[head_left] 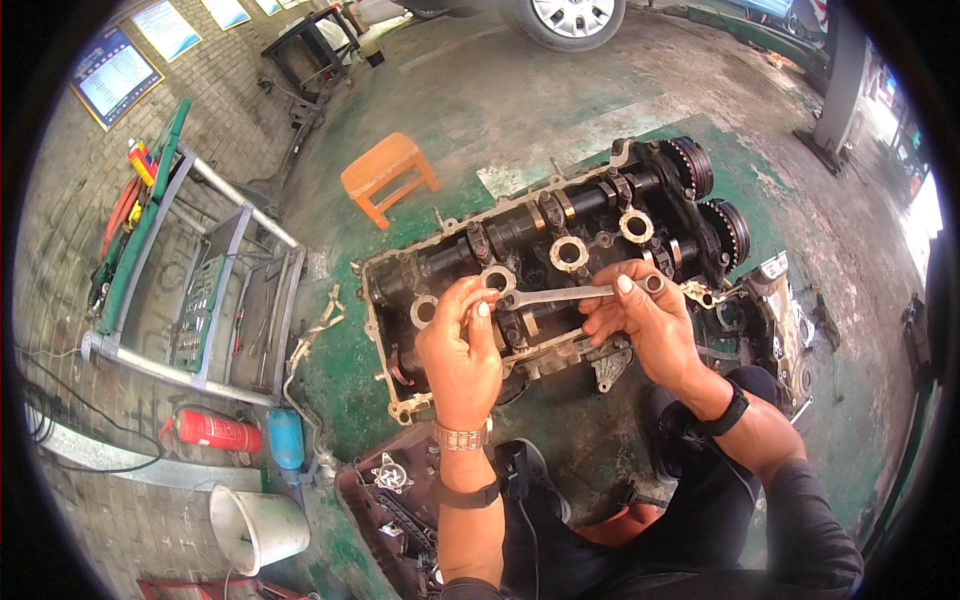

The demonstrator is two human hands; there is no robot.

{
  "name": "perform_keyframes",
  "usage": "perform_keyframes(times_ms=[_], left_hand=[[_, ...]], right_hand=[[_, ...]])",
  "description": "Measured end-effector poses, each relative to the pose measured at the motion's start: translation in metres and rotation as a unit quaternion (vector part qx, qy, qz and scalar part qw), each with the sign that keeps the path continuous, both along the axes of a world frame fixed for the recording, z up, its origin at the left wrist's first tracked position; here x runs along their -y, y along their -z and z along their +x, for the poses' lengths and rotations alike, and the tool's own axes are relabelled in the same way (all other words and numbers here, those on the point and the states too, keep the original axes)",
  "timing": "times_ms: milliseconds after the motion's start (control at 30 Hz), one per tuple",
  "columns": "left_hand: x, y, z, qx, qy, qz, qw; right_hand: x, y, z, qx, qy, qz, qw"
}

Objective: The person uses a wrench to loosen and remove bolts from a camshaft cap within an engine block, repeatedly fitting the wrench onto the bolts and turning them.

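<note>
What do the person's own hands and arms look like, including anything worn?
The left hand and right hand are gloveless. The left wrist wears a shiny metal-link watch, with a black strap farther up the forearm. The right wrist wears a black band. The right sleeve is dark grey.

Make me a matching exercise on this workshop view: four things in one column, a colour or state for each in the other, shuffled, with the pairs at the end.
Things:
1. wrench
2. stool
3. fire extinguisher
4. bucket

Colours and states:
A. red
B. off-white
C. held by the left hand and right hand
D. orange

Right pairs: 1-C, 2-D, 3-A, 4-B
</note>
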State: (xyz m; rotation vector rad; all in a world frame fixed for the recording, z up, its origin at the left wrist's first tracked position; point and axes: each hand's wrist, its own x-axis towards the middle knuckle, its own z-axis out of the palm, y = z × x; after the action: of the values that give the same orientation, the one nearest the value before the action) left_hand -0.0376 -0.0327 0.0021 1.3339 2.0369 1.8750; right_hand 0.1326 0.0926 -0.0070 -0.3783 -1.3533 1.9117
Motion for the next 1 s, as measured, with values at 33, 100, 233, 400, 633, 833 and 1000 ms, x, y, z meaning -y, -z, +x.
perform_keyframes(times_ms=[33,100,233,400,633,833,1000], left_hand=[[0.0,0.0,0.0,-0.002,0.001,0.004,1.0],[0.0,-0.003,0.002,0.0,0.0,-0.002,1.0],[0.0,-0.001,0.001,-0.001,0.006,0.002,1.0],[0.0,-0.005,0.002,-0.003,0.002,-0.004,1.0],[-0.001,-0.004,0.0,-0.042,-0.02,0.003,0.999],[-0.002,-0.002,0.004,-0.034,-0.02,0.008,0.999],[-0.001,-0.004,0.005,-0.037,-0.025,0.003,0.999]], right_hand=[[0.001,-0.001,-0.001,0.0,0.0,0.0,1.0],[0.003,-0.002,-0.002,0.005,-0.006,0.0,1.0],[0.003,-0.001,-0.003,0.009,-0.005,-0.001,1.0],[0.007,-0.003,0.0,0.032,-0.019,0.038,0.999],[0.026,-0.003,0.012,0.056,-0.029,0.278,0.959],[0.042,0.002,0.006,0.07,0.004,0.534,0.843],[0.044,-0.006,0.006,0.057,0.007,0.557,0.828]])
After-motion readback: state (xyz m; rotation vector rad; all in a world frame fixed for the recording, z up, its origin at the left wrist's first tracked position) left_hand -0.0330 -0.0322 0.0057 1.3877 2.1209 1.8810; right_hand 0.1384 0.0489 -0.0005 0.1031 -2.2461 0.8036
